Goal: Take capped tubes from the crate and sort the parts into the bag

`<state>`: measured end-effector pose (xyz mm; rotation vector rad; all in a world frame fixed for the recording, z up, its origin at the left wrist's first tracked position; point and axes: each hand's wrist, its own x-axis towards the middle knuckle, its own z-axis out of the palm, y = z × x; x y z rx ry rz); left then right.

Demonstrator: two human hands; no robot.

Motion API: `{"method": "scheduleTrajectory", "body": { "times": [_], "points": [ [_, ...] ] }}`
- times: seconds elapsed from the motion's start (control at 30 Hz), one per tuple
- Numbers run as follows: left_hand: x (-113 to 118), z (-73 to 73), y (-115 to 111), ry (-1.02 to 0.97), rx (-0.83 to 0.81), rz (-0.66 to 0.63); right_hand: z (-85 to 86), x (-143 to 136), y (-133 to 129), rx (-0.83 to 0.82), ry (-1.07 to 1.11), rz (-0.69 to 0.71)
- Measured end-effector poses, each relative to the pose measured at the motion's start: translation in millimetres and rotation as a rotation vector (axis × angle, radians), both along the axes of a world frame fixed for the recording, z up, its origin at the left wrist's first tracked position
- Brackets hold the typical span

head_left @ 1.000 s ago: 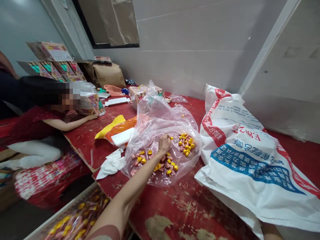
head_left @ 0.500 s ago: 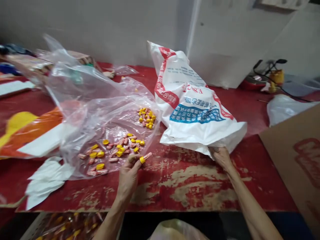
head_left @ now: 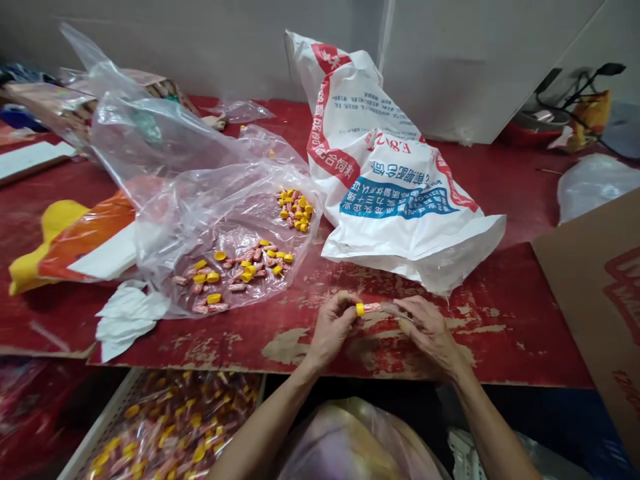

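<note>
Over the front of the table, my left hand (head_left: pixel 332 330) pinches a small yellow-capped tube (head_left: pixel 371 307) with pink-and-white contents by its cap. My right hand (head_left: pixel 431 335) is closed on a small translucent plastic piece (head_left: pixel 396 310), which looks like a little bag, at the tube's uncapped end. Whether the tube's tip is inside that piece I cannot tell. Left of my hands, loose yellow-capped tubes (head_left: pixel 247 270) lie on a large clear plastic bag (head_left: pixel 200 193). Behind my right hand stands a white printed sack (head_left: pixel 395 237), its mouth towards me.
Below the table edge on the left, a white crate (head_left: pixel 93 427) holds many wrapped tubes. A crumpled white tissue (head_left: pixel 127 320) lies near the edge. On the right stands a cardboard box (head_left: pixel 590 280). An orange-and-yellow packet (head_left: pixel 95 230) is at the left.
My left hand has moved right with the tube, to the middle of the table's front. My right hand has come away from the sack's mouth with a translucent piece and met the tube.
</note>
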<state>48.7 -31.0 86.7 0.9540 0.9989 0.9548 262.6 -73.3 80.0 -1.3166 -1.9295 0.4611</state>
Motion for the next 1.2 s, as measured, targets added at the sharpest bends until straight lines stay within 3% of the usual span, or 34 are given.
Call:
{"method": "scheduleTrajectory", "body": {
  "times": [0.2, 0.47, 0.6, 0.83, 0.93, 1.03, 1.2],
  "points": [
    [0, -1.4, -5, 0.062, 0.032, -0.036, 6.7, -25, 7, -0.075, 0.001, 0.2],
    [2, -13.6, -15, 0.075, -0.026, 0.13, -3.7, -48, 8, -0.076, 0.053, 0.146],
    [1, -16.4, -14, 0.039, -0.077, 0.116, -4.3, -54, 4, -0.063, 0.069, 0.138],
    [5, -20.4, -18, 0.075, -0.052, 0.044, -10.7, -64, -6, -0.373, 0.262, -0.027],
    [4, -21.4, -16, 0.168, 0.03, 0.002, -9.7, -60, -5, -0.484, 0.346, -0.018],
    [-3, -21.9, -12, 0.333, 0.214, 0.024, 1.6, -43, 7, -0.48, 0.1, 0.09],
    [-21, -29.9, -7, 0.564, 0.452, 0.28, 15.2, -17, 32, -0.451, -0.885, 0.049]
  ]
}}
